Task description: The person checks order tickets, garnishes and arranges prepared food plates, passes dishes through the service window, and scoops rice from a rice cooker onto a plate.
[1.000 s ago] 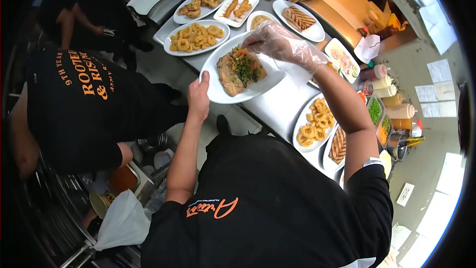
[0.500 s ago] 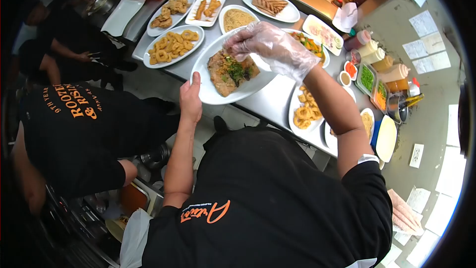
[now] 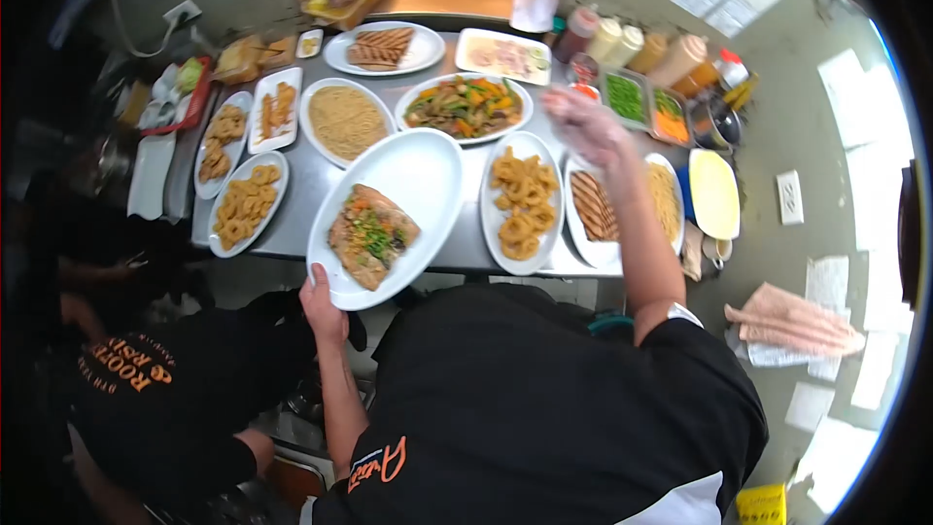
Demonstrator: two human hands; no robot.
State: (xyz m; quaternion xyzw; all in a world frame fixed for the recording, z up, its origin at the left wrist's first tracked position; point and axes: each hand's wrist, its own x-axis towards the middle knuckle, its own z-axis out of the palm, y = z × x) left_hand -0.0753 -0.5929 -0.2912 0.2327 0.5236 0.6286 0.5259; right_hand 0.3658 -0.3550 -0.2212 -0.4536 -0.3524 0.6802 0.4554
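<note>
My left hand (image 3: 324,311) grips the near rim of a white oval plate (image 3: 423,194), holding it tilted above the counter's front edge. On the plate lies a browned fillet (image 3: 364,238) topped with chopped green herbs and orange bits. My right hand (image 3: 586,124), in a clear plastic glove, reaches over the counter beside a small cup of red garnish (image 3: 585,90). Motion smears its fingers, so I cannot make out whether they hold anything. Tubs of chopped green onion (image 3: 625,95) and shredded orange and green garnish (image 3: 671,122) stand just right of it.
Several filled plates crowd the steel counter: noodles (image 3: 345,122), stir-fried vegetables (image 3: 465,105), fried rings (image 3: 522,190) and grilled meat (image 3: 595,204). Sauce bottles (image 3: 627,47) line the back right. A co-worker in a black shirt (image 3: 185,408) is close on the left.
My right hand has moved from above the fillet rightward to the garnish containers. The plate stays in my left hand, now tilted differently. The camera view has turned to the right.
</note>
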